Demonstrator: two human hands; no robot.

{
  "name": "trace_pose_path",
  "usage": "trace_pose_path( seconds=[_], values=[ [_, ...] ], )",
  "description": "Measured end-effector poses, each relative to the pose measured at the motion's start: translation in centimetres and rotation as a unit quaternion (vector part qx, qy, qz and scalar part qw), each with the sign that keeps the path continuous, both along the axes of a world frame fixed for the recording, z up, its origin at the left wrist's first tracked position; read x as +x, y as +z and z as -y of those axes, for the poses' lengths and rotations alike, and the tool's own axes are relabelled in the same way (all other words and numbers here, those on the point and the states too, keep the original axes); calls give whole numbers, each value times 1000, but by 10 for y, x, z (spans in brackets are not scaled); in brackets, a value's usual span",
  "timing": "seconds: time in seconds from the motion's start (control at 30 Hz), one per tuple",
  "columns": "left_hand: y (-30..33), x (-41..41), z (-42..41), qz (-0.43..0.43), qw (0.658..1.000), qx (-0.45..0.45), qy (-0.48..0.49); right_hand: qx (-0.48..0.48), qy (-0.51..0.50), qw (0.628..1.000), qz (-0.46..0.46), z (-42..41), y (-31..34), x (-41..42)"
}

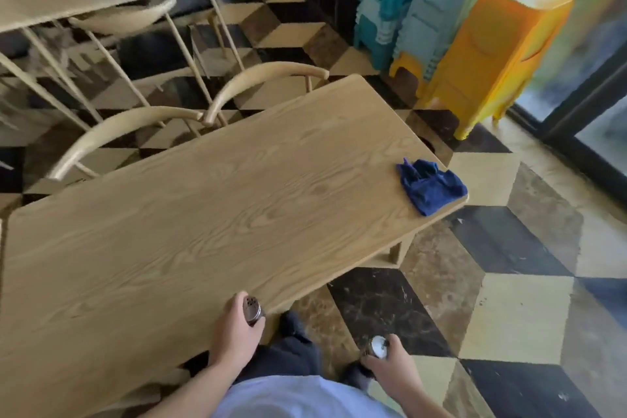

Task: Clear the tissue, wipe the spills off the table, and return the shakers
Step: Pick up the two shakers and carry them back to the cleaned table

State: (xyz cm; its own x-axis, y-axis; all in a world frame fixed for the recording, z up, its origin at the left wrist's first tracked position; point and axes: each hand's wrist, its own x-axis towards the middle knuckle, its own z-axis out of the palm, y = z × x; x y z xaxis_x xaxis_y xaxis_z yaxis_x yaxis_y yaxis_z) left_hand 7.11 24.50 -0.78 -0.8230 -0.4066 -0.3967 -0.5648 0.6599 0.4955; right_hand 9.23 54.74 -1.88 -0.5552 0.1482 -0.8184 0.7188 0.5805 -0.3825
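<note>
Your left grip (234,332) is wrapped around a shaker with a dark perforated cap (252,309), holding it right at the near edge of the wooden bench (210,214), the cap tipped slightly toward the floor side. Your right grip (390,366) is clasped on a second shaker with a white top (377,346), held off the bench over the checkered floor (509,299), near your dark shoe (354,375). Farther out, a crumpled blue cloth (429,190) lies at the bench's far right corner, just at the edge. Two curved-back wooden chairs (135,122) stand along the far side, and stacked plastic stools (492,54), teal and orange, stand beyond the bench's end
</note>
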Motion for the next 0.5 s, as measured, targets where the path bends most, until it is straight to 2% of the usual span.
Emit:
trace_pose_path(
  seconds=[0.17, 0.37, 0.5],
  values=[
    [-7, -43, 17, -36, 998, 19, 46, 46, 40, 997, -37, 14, 15, -51],
    [-27, -52, 51, -43, 992, 44, 113, 61, 88, 980, -170, 68, 31, -97],
    [-28, -48, 69, -14, 982, 48, 184, 62, 140, 968, -197, 97, 34, -124]
  ],
)
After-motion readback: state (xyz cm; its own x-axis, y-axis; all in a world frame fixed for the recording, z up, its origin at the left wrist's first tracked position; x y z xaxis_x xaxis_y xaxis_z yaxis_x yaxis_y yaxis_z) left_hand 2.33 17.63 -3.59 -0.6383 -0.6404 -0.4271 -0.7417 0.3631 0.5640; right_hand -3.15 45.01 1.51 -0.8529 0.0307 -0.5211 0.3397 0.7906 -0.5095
